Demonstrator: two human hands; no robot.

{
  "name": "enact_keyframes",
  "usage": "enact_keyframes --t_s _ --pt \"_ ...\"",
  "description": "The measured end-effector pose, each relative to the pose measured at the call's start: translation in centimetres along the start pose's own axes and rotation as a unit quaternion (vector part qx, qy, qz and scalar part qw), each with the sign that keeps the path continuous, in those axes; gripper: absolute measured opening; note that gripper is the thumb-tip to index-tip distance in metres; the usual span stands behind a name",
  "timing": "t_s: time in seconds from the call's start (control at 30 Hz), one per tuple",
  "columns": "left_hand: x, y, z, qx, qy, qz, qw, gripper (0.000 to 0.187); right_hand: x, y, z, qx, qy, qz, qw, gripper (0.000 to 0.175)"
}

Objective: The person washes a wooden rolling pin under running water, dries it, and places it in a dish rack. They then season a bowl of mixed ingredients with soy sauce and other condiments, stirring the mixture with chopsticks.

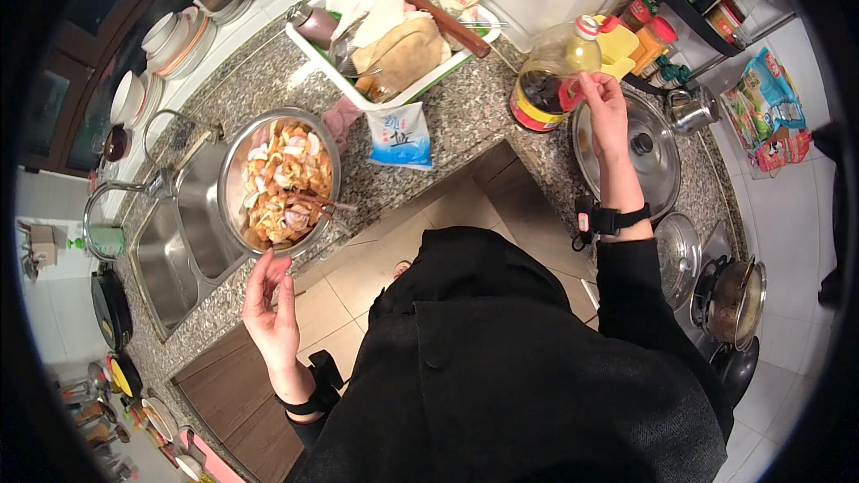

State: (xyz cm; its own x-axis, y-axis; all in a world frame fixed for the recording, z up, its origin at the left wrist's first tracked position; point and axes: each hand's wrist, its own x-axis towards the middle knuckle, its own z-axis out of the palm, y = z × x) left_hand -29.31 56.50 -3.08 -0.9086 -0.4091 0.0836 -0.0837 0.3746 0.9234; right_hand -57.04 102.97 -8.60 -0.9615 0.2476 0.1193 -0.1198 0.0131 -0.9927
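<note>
My right hand (606, 114) has its thumb and fingers closed at the red handle (570, 92) of a large clear plastic bottle (537, 97). Dark liquid fills the lower part of this bottle, above a red and yellow label. Across the counter, my left hand (272, 302) is empty with fingers apart, its fingertips close to the near rim of a steel mixing bowl (335, 147). I cannot tell whether they touch the rim. Raw-looking, sauced meat pieces (268, 211) and sliced shallots or onions (295, 218) fill the bowl. Wooden chopsticks (322, 200) lean in it.
A blue and white packet (400, 137) lies beside the bowl. Behind it stands a white basin (372, 102) of wrapped food. A double sink (164, 268) is on the left. A steel pan lid (661, 141), spice rack (691, 13) and pot (731, 305) are on the right.
</note>
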Motion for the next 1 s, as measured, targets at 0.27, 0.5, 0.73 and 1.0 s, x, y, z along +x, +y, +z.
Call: enact_keyframes --t_s 0.27,0.5,0.73,1.0 --pt "-2.6 -3.3 -2.1 0.011 0.001 -0.035 0.999 0.041 0.0 1.2 1.2 0.198 -0.044 0.024 0.979 0.036" --pt "-3.3 -4.4 -2.3 0.026 0.023 -0.048 0.998 0.039 1.1 -7.4 -0.6 0.121 -0.042 0.008 0.992 0.048" --pt "-3.9 -4.5 -3.1 0.056 0.010 0.018 0.998 0.039 -1.1 -15.5 7.8 -0.106 -0.283 -0.031 0.953 0.040" --pt "-6.4 -5.7 -7.5 0.073 0.036 0.005 0.997 0.040 -7.2 -15.2 19.3 -0.262 -0.459 0.016 0.849 0.043"
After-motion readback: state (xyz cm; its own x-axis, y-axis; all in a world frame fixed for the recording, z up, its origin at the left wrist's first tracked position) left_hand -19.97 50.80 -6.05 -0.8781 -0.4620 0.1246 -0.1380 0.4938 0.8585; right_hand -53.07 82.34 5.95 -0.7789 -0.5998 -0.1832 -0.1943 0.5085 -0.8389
